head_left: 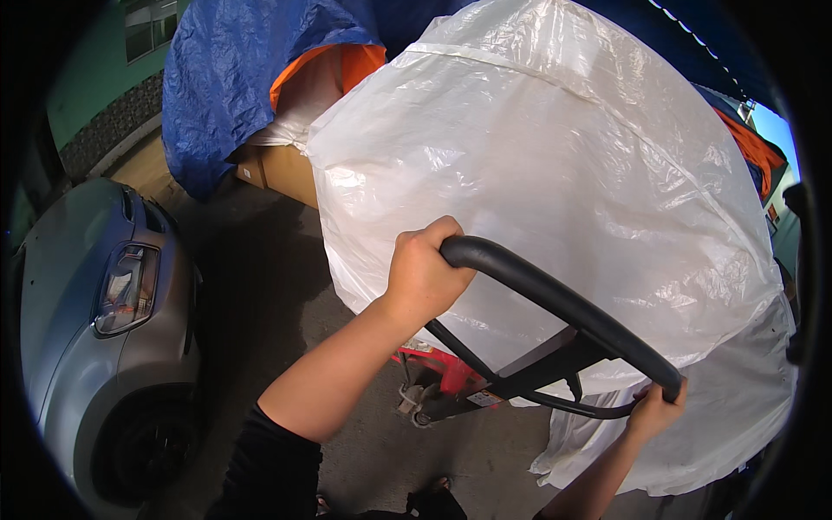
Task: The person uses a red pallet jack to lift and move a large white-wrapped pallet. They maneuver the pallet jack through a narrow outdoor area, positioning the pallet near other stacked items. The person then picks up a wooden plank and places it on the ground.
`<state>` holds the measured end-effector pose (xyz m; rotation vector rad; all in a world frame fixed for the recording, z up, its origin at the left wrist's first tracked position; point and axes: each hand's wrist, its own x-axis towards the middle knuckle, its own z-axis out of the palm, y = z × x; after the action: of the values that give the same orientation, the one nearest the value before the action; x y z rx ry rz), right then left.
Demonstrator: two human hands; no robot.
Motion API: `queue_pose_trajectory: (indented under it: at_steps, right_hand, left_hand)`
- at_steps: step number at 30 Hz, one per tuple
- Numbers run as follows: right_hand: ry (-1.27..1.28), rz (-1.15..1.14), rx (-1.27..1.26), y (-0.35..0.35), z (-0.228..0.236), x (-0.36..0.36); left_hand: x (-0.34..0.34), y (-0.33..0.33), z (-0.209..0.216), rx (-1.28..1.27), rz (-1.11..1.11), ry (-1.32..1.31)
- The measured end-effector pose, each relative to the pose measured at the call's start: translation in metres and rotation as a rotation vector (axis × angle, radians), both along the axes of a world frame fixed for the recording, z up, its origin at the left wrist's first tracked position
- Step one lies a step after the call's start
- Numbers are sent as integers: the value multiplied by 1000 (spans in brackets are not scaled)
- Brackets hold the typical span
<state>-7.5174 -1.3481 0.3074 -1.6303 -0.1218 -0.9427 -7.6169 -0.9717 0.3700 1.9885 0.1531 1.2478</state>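
Both of my hands are on the black loop handle [563, 299] of a red pallet jack [455, 374]. My left hand [425, 273] is closed round the handle's upper left corner. At its lower right corner my right hand [656, 411] grips the same loop, its fingers partly hidden. A dark shaft runs from the loop down to the jack's red body near the ground. Right behind the handle rises a large load under a white plastic sheet [520, 173], which hangs down over most of the jack. What lies under the sheet is hidden.
A silver car [113, 329] stands close on the left. Cardboard boxes [290, 173] under a blue tarp [230, 87] with an orange lining are behind the load. More white sheeting [685, 442] trails low at the right. A green wall [108, 74] stands far left.
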Motion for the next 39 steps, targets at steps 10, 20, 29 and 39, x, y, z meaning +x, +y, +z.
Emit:
queue_pose_trajectory:
  at_steps: [10, 20, 29, 39]
  right_hand:
    - [-2, -103, -51, 14, 11, -23]
    - [95, -377, -68, 67, 23, -60]
    - [27, -447, -102, 53, -7, -35]
    - [13, -338, -81, 40, -18, -36]
  left_hand:
    - [38, 17, 11, 36, -52, 48]
    - [110, 51, 8, -93, -270, 93]
    - [124, 41, -14, -14, -233, 43]
    - [59, 33, -32, -68, -269, -107]
